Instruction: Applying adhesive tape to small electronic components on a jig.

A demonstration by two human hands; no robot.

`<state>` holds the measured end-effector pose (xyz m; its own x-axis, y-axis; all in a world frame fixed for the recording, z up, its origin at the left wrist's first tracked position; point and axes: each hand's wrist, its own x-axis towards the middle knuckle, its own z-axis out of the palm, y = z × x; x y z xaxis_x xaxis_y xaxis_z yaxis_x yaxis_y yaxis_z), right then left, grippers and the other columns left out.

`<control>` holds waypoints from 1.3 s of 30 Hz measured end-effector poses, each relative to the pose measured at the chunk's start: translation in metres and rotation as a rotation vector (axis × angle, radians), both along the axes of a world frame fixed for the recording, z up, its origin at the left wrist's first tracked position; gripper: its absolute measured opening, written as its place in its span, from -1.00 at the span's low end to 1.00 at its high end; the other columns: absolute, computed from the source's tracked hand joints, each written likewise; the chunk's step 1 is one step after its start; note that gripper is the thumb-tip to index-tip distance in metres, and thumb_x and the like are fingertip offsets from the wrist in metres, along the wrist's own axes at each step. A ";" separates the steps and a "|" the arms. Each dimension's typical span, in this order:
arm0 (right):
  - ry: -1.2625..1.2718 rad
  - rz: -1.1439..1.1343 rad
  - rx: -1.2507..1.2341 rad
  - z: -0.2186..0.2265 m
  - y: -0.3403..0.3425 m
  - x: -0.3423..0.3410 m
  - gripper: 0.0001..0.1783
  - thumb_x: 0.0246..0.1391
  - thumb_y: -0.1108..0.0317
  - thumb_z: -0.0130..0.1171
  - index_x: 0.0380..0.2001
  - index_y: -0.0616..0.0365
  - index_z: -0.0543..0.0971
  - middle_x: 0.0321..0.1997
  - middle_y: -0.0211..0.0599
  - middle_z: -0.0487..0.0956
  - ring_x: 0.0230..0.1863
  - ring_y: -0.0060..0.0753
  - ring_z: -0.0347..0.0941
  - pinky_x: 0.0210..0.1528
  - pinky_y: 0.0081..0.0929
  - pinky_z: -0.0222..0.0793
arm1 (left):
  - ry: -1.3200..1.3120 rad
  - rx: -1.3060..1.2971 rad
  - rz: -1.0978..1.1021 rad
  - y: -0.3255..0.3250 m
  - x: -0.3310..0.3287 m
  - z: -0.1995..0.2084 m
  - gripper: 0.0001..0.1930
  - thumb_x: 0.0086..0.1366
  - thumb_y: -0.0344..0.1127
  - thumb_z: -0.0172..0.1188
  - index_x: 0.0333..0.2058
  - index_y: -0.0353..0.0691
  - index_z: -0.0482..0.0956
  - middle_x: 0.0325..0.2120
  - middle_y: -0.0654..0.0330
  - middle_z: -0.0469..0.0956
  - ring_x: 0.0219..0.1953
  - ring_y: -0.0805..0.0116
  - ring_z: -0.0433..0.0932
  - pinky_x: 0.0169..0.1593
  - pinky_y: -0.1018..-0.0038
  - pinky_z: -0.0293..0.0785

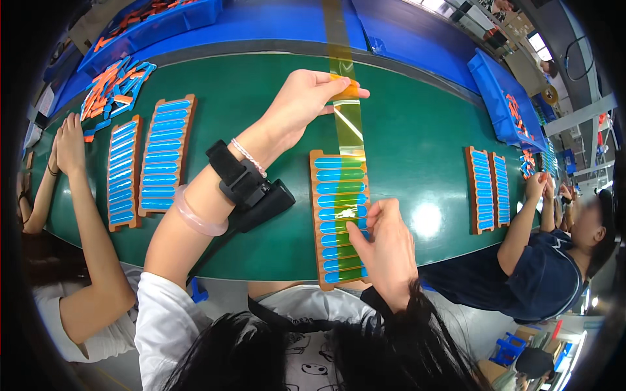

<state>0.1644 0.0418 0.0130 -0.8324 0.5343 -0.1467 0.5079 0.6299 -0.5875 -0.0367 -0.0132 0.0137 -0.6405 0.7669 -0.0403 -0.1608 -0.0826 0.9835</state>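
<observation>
A strip of clear amber tape (349,133) runs from the far edge of the table down over a brown slotted tray (318,225). Blue oblong pieces (329,215) lie in rows across this tray, and the tape covers their right part. Near the far side, my left hand (306,104) is closed on the tape, thumb and fingers pinching it above the tray. My right hand (391,251) is closed at the tray's right side. Its thumb and curled fingertips touch the tape there. A black device on a strap (241,179) sits on my left wrist.
Two similar filled trays (166,156) lie left, near a pile of orange and blue pieces (117,88) and a co-worker's hands (68,146). More trays (481,189) lie right, before another worker's hand (536,186). Blue bins (505,107) stand beyond on the green table (417,130).
</observation>
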 end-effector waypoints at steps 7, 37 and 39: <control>0.021 0.049 0.027 0.001 0.009 -0.013 -0.65 -0.18 0.39 0.18 -0.41 0.21 0.22 -0.45 -0.18 0.40 -0.42 -0.13 0.39 -0.37 -0.29 0.29 | 0.116 -0.045 0.021 -0.002 0.002 0.009 -0.67 0.24 -0.24 -0.09 -0.19 -0.43 0.41 -0.27 0.16 0.52 -0.19 0.51 0.41 -0.01 0.50 0.25; 0.025 0.096 -0.367 -0.006 0.072 -0.062 -0.67 -0.17 0.35 0.19 -0.48 0.29 0.26 -0.55 -0.27 0.36 -0.52 -0.46 0.32 -0.48 -0.55 0.25 | 0.184 -0.059 0.070 0.005 0.003 -0.008 -0.71 0.24 -0.28 -0.10 -0.26 -0.40 0.48 -0.32 0.20 0.54 -0.25 0.57 0.42 -0.05 0.54 0.27; -0.002 0.054 -0.461 -0.006 0.068 -0.062 -0.68 -0.18 0.38 0.20 -0.49 0.28 0.26 -0.56 -0.28 0.36 -0.53 -0.47 0.32 -0.50 -0.56 0.25 | 0.166 -0.049 0.073 0.005 0.004 -0.010 -0.71 0.24 -0.27 -0.10 -0.25 -0.40 0.47 -0.32 0.20 0.54 -0.25 0.56 0.42 -0.05 0.54 0.26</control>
<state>0.1024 0.1101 0.0073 -0.8566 0.3693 -0.3604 0.4830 0.3285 -0.8116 -0.0330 -0.0084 0.0041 -0.6952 0.7180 0.0345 0.0086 -0.0397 0.9992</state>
